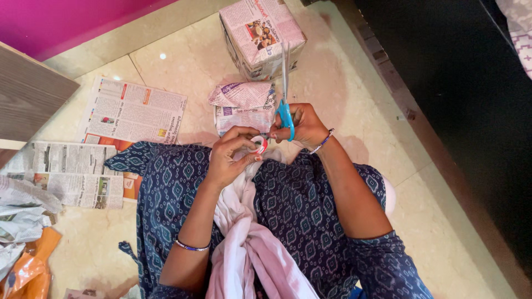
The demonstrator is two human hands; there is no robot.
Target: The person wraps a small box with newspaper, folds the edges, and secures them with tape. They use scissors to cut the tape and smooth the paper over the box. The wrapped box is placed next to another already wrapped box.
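In the middle of the frame the left hand [233, 155] has its grip pressed together on a small roll of adhesive tape with a white and red ring [259, 144], pinching it between thumb and fingers just above the lap. The right hand [302, 126] is closed on the handles of a pair of scissors with bright blue plastic handles and long steel blades [285, 94]; the blades point toward the top of the frame and look nearly shut, but I cannot tell if a strip of tape lies between them. The two hands are almost touching, so in my judgement the blade tips or edges could catch a finger of the left hand if the scissors turn, and the small roll could slip from the pinch because little of it is held. The roll looks narrow and mostly hidden by the fingers. Just above the hands lies a small parcel wrapped in newspaper [244, 105], and further up a bigger box wrapped in newspaper [260, 36]. Loose newspaper sheets [130, 113] lie at the left on the pale marble floor [343, 83].
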